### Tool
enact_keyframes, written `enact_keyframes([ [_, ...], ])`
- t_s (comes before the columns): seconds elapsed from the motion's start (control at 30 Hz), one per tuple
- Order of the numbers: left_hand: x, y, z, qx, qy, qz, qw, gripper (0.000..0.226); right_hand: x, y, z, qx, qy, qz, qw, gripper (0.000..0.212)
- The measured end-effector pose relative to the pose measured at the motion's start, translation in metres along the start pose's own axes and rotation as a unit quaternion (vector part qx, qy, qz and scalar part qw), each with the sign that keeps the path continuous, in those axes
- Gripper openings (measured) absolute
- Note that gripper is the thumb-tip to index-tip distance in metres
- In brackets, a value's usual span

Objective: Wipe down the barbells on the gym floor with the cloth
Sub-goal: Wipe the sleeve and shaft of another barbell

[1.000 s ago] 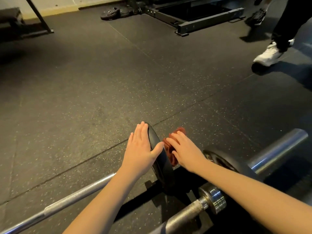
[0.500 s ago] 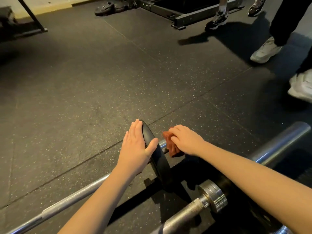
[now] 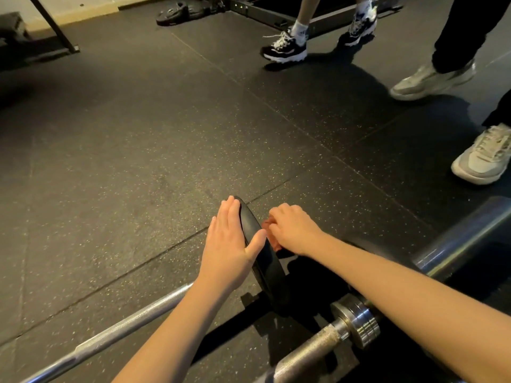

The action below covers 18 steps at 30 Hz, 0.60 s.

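Dark speckled rubber floor fills the head view, with seams running across it. A barbell is laid on it, its steel shaft running from the lower left up to a black plate standing on edge near the middle. The left hand is laid flat against the plate's left face, fingers straight and together, with the thumb hooked over the rim. On the plate's other side the right hand is curled round a reddish cloth, which is bunched in the fingers and held against the plate's right face; only a little of the cloth is seen. Nearer the camera a second bar is seen with a chrome collar, partly covered by the right forearm. A thick chrome tube is seen at the right edge; which bar it belongs to cannot be told. Farther off, black trainers and pale shoes of other people are seen, with flat weight plates beside a metal frame at the top.
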<state>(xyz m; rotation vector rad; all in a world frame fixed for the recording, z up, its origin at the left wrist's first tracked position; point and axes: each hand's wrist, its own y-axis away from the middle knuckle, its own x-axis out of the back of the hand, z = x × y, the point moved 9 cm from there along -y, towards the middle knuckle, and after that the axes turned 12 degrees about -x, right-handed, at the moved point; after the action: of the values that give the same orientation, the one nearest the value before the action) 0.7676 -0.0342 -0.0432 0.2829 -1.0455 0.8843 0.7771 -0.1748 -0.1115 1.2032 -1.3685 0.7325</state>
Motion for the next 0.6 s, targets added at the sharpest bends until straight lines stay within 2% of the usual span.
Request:
enact_keyframes([
  [0.07, 0.001, 0.002, -0.001, -0.006, -0.002, 0.004, 1.000, 0.091, -0.005, 0.030, -0.015, 0.106, -0.019, 0.034, 0.994, 0.038],
  [0.13, 0.001, 0.005, 0.000, -0.013, -0.007, 0.003, 1.000, 0.091, 0.003, 0.035, -0.009, 0.146, -0.063, 0.010, 0.987, 0.040],
  [0.17, 0.001, 0.007, 0.001, -0.015, -0.011, 0.000, 1.000, 0.091, 0.005, 0.027, -0.003, 0.137, -0.059, -0.004, 0.989, 0.039],
  [0.3, -0.003, 0.009, 0.006, -0.018, -0.020, -0.008, 1.000, 0.092, -0.002, -0.009, 0.021, -0.009, -0.007, -0.045, 0.999, 0.045],
  [0.33, -0.003, 0.010, 0.006, -0.018, -0.018, -0.006, 1.000, 0.091, -0.005, -0.005, 0.016, -0.011, -0.007, -0.039, 0.999, 0.048],
  [0.4, -0.003, 0.012, 0.005, -0.018, -0.012, 0.000, 1.000, 0.090, -0.009, 0.021, -0.001, 0.051, -0.014, -0.004, 0.999, 0.058],
  [0.47, -0.002, 0.014, 0.004, -0.018, -0.011, 0.003, 1.000, 0.090, -0.007, 0.036, -0.003, 0.119, -0.022, 0.000, 0.993, 0.050],
  [0.5, -0.001, 0.014, 0.004, -0.018, -0.012, 0.002, 1.000, 0.090, -0.005, 0.030, 0.002, 0.123, -0.028, -0.012, 0.992, 0.044],
  [0.6, -0.002, 0.013, 0.007, -0.021, -0.017, -0.004, 1.000, 0.092, -0.006, -0.001, 0.028, 0.000, -0.089, -0.093, 0.992, 0.034],
])
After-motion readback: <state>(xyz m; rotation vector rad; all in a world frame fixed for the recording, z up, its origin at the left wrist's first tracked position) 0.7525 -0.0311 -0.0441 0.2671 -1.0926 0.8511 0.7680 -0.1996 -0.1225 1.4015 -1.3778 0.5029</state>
